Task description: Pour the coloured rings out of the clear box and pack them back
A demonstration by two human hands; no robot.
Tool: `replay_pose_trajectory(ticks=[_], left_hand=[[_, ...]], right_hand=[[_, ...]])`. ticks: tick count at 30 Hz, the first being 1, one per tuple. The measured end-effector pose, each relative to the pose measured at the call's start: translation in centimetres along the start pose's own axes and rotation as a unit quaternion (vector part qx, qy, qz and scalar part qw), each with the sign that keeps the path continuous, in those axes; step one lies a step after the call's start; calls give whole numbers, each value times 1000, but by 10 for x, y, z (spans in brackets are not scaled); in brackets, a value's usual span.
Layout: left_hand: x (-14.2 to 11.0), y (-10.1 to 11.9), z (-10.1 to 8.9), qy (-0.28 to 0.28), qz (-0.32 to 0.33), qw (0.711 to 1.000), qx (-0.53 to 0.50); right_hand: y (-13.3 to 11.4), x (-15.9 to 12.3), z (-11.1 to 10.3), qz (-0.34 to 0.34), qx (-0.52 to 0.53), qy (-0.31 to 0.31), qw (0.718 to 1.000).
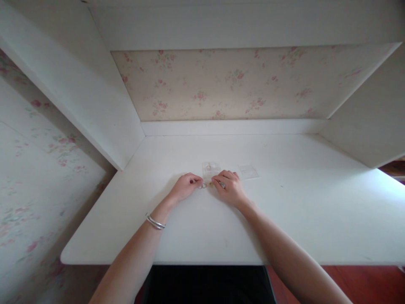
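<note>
My left hand (187,186) is closed in a pinch over the white desk, a small pale ring (204,185) at its fingertips. Facing it, my right hand (230,186) is closed too, with a small silvery metal piece (222,184) showing between its fingers; its kind is too small to tell. A tiny gold-coloured ring-like piece (211,184) sits at the right fingertips. Just behind the hands lies a clear plastic bag (207,170) with a small round thing in it. Another clear bag (249,171) lies flat to the right of my right hand.
The white desk (205,236) has a raised back strip (234,126) and side panels at left (104,105) and right (363,114). An overhead board (234,29) spans above. Below the front edge is a black seat or surface (209,285) over a red floor.
</note>
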State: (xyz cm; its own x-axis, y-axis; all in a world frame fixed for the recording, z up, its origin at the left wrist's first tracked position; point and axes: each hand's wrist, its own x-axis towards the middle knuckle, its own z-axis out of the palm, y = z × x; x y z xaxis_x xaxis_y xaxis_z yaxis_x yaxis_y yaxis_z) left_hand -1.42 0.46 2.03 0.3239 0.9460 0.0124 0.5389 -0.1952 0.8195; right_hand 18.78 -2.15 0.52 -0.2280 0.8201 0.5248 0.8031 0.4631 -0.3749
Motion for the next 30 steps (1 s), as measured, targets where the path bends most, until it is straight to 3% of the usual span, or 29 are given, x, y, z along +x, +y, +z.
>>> replay_pose_trajectory(ticks=[10,17,30], left_hand=[[2,-3,1,78,-27,993,-88],[16,0,8,123,-25,989,-81],[78,9,26,140,27,987,73]], right_hand=[[-30,-2,4,-113,-71,-92,987],[-35,1,16,-105,-111,-119,981],[-44,3,9,-77,-149,-166,972]])
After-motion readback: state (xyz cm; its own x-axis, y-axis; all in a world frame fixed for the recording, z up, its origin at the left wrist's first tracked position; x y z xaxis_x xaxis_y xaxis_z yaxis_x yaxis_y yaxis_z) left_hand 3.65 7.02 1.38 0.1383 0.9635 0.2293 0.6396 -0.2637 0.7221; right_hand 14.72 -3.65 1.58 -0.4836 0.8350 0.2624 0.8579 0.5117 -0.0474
